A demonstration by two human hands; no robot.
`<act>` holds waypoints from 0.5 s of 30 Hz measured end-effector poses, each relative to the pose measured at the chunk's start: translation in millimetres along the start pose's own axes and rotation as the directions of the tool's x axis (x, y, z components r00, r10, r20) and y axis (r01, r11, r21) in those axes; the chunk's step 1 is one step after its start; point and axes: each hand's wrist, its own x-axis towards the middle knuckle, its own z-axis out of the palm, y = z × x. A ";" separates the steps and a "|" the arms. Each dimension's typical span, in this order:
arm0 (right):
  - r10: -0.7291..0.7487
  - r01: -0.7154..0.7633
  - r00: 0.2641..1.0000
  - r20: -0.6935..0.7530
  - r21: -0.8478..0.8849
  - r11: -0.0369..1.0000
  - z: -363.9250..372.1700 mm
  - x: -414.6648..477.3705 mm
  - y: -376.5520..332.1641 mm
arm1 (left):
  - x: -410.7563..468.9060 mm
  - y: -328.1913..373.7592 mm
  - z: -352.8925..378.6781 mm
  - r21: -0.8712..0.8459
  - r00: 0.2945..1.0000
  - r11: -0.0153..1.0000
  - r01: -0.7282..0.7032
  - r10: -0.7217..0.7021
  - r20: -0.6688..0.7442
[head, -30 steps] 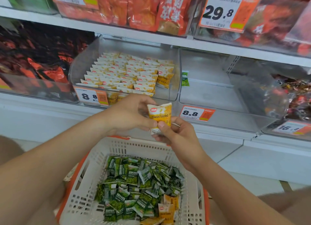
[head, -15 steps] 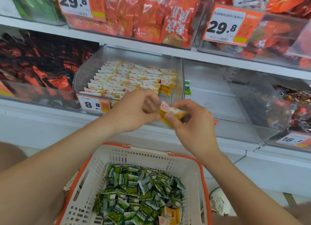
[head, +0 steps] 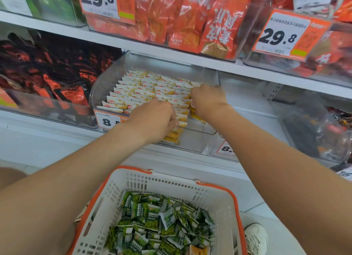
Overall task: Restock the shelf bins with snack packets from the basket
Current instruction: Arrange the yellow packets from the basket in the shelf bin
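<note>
Packet in hand: a yellow packet (head: 197, 116) peeks out just under the right grip (head: 207, 100), low over the right end of the rows in the middle bin; only its edge shows
Right grip: fingers curled downward and, as far as can be seen, pinched together on that packet
Left grip: the left grip (head: 154, 119) lies knuckles up just beside the right one, fingers curled into the front rows; whether it holds a packet or only presses them aside cannot be told
Middle bin: the middle bin (head: 105, 87) is clear plastic and sits on the shelf (head: 57, 140); its stood-up rows (head: 144, 90) of yellow packets fill the left and centre, with some bare floor at the front right corner
Basket: the basket (head: 133, 180), white with an orange rim, sits below both arms; it holds a loose heap of green packets (head: 158, 222) and a stray yellow one (head: 198, 251) at the near edge
Right-hand bin: the right-hand bin (head: 247, 104) next door looks almost bare
Progress: the yellow stock seems nearly all shelved, one packet going in and very few left below; the green heap looks untouched, so most of the restocking is probably still ahead
Around: dark red packs (head: 47, 69) fill the bin to the left, orange-red bags (head: 190, 20) the bins above
</note>
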 end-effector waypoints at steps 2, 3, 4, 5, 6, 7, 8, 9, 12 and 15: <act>0.010 -0.010 0.999 0.048 0.005 1.000 6.3 15.4 -0.5 | 1.9 -0.6 -1.1 -0.023 1.000 1.000 0.002 -0.002 0.026; 0.022 -0.022 0.999 0.048 0.001 1.000 7.5 21.8 -0.7 | 2.4 -0.4 -1.8 -0.028 0.999 1.000 0.007 -0.006 0.037; 0.040 -0.040 0.998 0.040 -0.004 0.999 7.6 27.6 -0.7 | 2.9 -0.3 -2.1 -0.028 0.999 1.000 0.011 -0.010 0.041; 0.060 -0.060 0.998 0.031 -0.005 0.998 7.4 32.7 -0.5 | 3.4 0.0 -2.4 -0.026 0.999 1.000 0.014 -0.013 0.042; 0.080 -0.080 0.996 0.027 -0.004 0.997 8.1 37.1 -1.0 | 4.0 0.1 -2.4 -0.024 0.999 1.000 0.017 -0.016 0.043; 0.098 -0.098 0.995 0.034 -0.002 0.995 9.7 40.1 -2.3 | 4.3 0.0 -2.5 -0.022 0.999 1.000 0.016 -0.015 0.045; 0.105 -0.105 0.993 0.046 -0.007 0.995 12.9 41.6 -4.4 | 4.3 0.1 -2.7 -0.021 0.999 1.000 0.015 -0.014 0.049; 0.107 -0.106 0.993 0.053 -0.021 0.994 16.8 41.7 -7.4 | 3.9 -0.1 -3.1 -0.018 0.998 1.000 0.015 -0.014 0.055; 0.135 -0.135 0.991 -0.008 -0.098 0.986 24.8 39.8 -14.3 | 3.6 -0.3 -2.4 0.009 0.998 1.000 0.009 -0.010 0.066; 0.169 -0.180 0.981 -0.095 -0.123 0.976 20.5 32.5 -14.5 | 1.1 0.4 1.4 0.081 0.999 0.997 0.002 -0.006 0.051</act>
